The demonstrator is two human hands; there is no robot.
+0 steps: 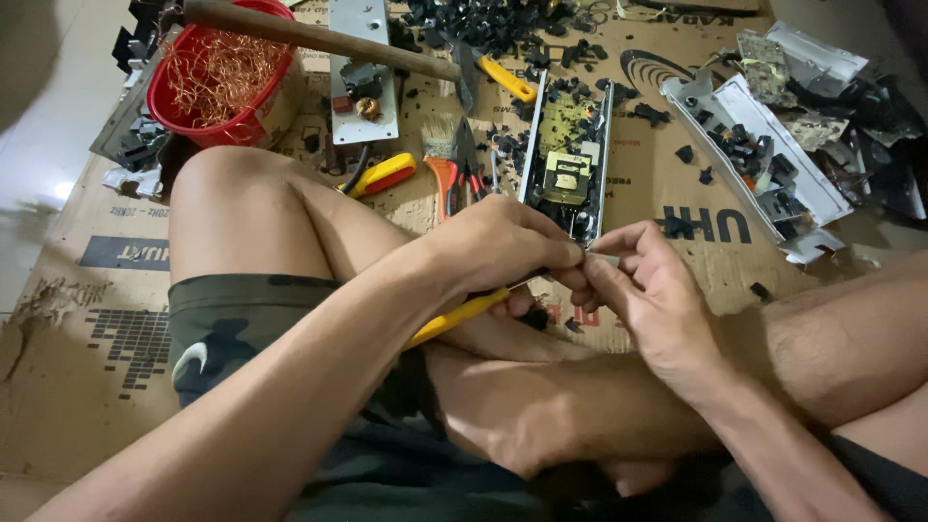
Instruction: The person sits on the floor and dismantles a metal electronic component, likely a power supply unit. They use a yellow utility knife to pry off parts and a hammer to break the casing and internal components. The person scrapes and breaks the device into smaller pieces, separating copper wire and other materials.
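Head view of a person seated cross-legged on flattened cardboard (87,387) laid on the floor. The left hand (503,246) is closed around a yellow-handled tool (454,317), whose handle slants down toward the lap; its working tip is hidden behind the fingers. The right hand (643,290) meets the left, its thumb and forefinger pinching a small pale part (601,259), too small and too covered to identify. Just beyond the hands lies an open power-supply board (565,159) in a metal tray, its near end cut off by the knuckles. Left of the board are a paintbrush (442,145) and a yellow-and-red handled tool (382,176); farther left, a red bucket (193,116) of copper wire, crossed by a wooden hammer handle (319,39). Right of the board lie white casings (764,145) holding black parts.
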